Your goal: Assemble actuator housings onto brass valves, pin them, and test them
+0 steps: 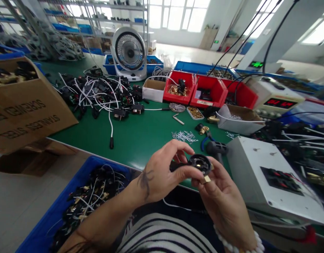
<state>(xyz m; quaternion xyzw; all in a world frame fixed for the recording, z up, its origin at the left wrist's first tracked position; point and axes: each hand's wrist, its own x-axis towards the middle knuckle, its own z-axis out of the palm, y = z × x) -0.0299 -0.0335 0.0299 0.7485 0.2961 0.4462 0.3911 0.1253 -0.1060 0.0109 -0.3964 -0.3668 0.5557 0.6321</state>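
A round black housing (pixel 201 164) with a brass fitting (pixel 206 179) at its lower edge is held between both hands above the bench's near edge. My left hand (pixel 168 168) grips its black stem side, thumb along the rim. My right hand (pixel 222 191) holds the right side and the brass fitting from below. Beyond the hands lie a pile of small silvery pins (pixel 184 136), blue-handled pliers (pixel 206 140), a black tool head (pixel 217 148) and a brass-and-black part (pixel 202 129). A white cable hangs below the hands.
Black parts with white cables (pixel 98 91) cover the back left, near a fan (pixel 129 51). Red bins (pixel 209 92) stand at the back. A grey box (pixel 272 175) is at right. A blue crate (pixel 56 196) and a cardboard box (pixel 27 109) are at left.
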